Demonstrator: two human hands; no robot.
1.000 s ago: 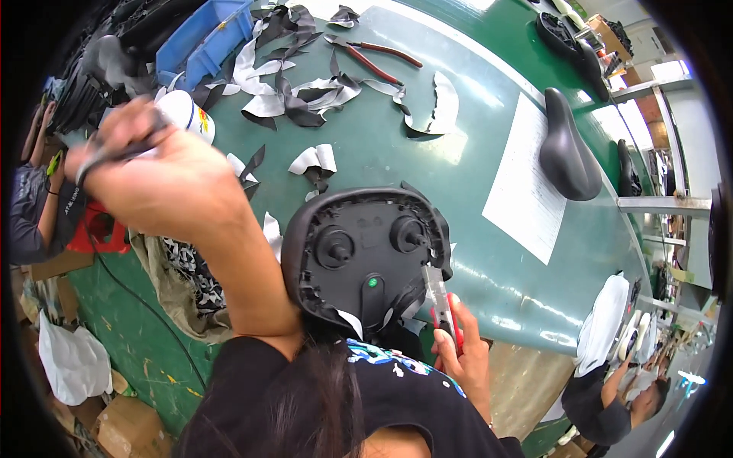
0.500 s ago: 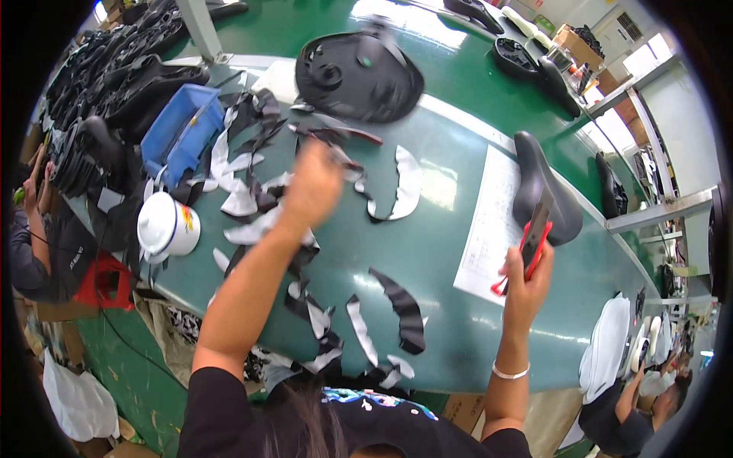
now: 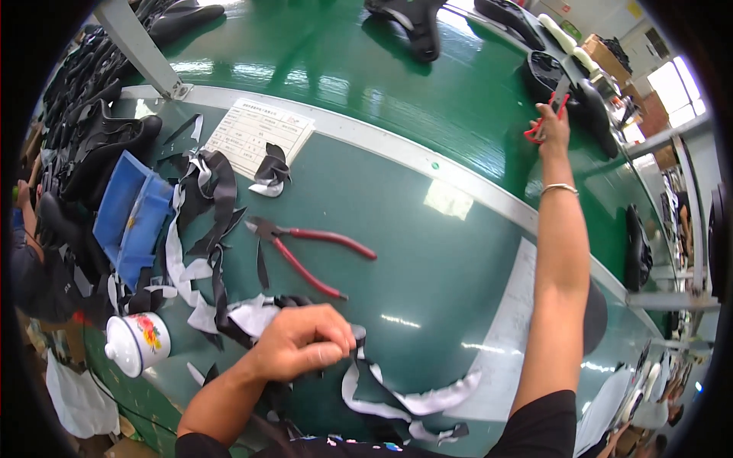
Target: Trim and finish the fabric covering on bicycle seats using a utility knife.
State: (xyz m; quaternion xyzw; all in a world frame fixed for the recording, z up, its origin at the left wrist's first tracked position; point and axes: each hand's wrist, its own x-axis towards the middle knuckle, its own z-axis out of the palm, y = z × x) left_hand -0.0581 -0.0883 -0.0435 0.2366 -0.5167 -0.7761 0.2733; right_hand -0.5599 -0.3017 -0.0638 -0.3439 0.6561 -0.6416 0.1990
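Note:
My left hand (image 3: 309,343) is closed low over the near half of the table. From its curled fingers a black-and-white strip of material (image 3: 382,401) trails to the right across the tabletop; the grip itself is partly hidden. Far off to the upper right, my right arm is stretched out over the green surface. That right hand (image 3: 553,130) is closed on red-handled scissors (image 3: 561,103), blades pointing up and away. Beyond the left hand lie cutting pliers (image 3: 305,248) with red handles, spread apart. Tangled black and white scraps (image 3: 217,206) lie left of the pliers.
A blue plastic bin (image 3: 134,217) and a white lidded enamel mug (image 3: 137,343) stand at left. Printed sheets (image 3: 248,133) lie at the table's raised far edge. A bicycle saddle (image 3: 408,27) rests beyond; another (image 3: 594,317) sits partly behind my right forearm.
The right hand has reached far forward with the scissors. My left hand has come back nearer, and the strip has shifted with it. The blurred saddle now lies farther away; the view has shifted.

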